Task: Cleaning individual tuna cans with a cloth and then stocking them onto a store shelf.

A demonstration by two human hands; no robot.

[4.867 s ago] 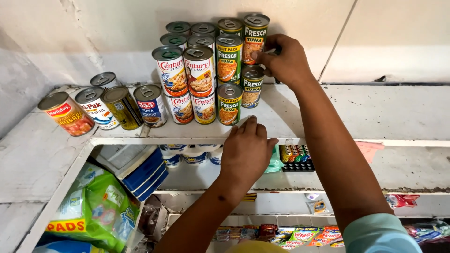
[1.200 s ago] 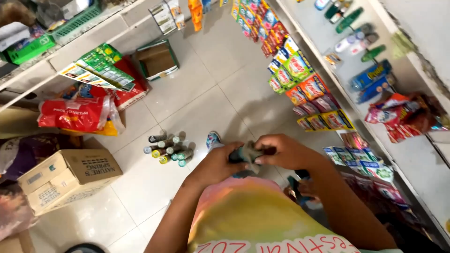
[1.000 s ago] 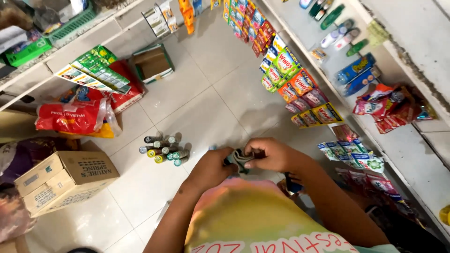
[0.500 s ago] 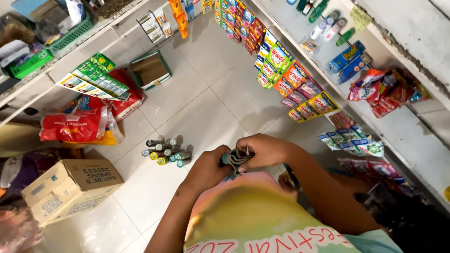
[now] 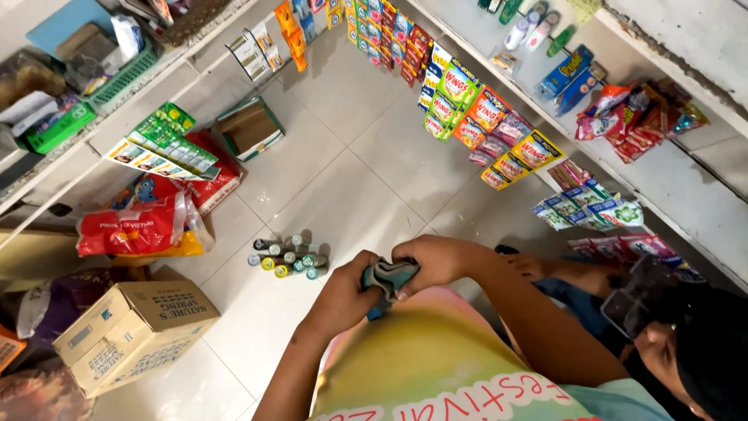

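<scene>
Both hands, left hand [image 5: 343, 290] and right hand [image 5: 433, 261], stay closed on folded teal cloth [image 5: 387, 277]; bottles [image 5: 287, 256] at 9 o'clock; view merely shifted.

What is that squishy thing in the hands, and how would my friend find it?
Start at the tiled floor between the shelves, then look down to the person's yellow shirt. Just above it the left hand and right hand pinch a folded teal-and-grey cloth, soft and crumpled, unlike the hard cans standing nearby.
</scene>
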